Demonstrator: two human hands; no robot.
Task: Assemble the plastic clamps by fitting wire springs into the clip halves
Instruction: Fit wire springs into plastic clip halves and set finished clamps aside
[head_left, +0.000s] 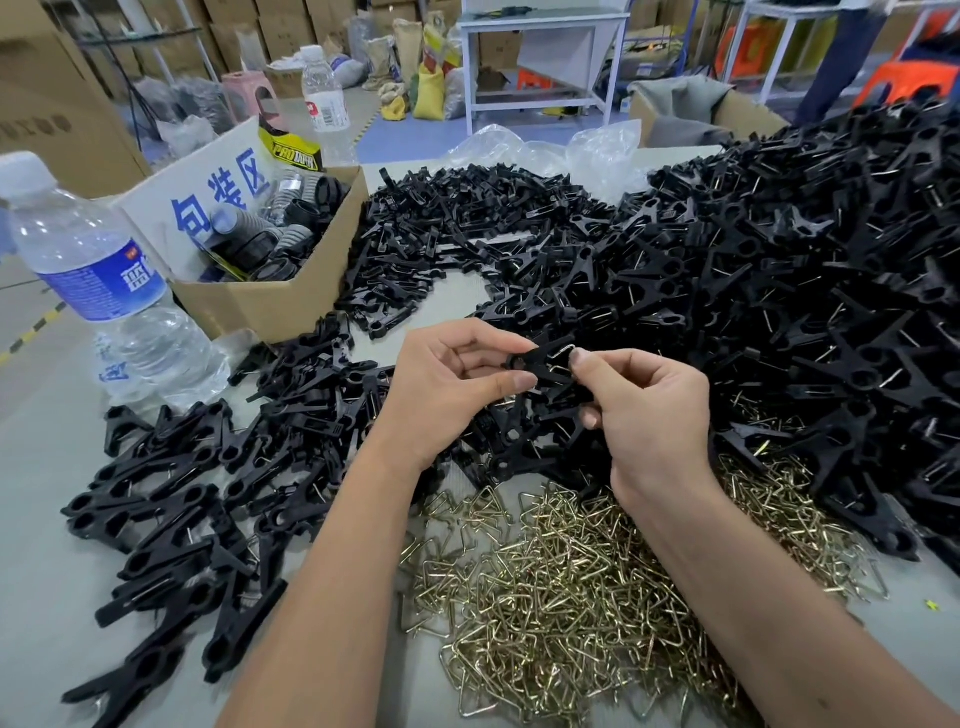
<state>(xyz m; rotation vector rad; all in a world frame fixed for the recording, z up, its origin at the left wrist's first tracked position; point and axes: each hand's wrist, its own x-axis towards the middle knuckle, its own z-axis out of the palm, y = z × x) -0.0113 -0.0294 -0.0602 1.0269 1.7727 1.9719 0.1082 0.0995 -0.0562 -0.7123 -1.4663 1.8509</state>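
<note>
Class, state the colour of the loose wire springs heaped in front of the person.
Brassy gold; the wire springs show best in the head view.

Both forearms reach in over the wire springs (566, 587); left hand (447, 389) and right hand (649, 410) pinch one clamp (545, 361) just above them.

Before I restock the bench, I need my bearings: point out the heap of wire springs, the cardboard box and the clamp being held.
heap of wire springs (561, 613), head view, middle of the heap.
cardboard box (270, 306), head view, its front wall.
clamp (545, 358), head view, black body between the two hands.
</note>
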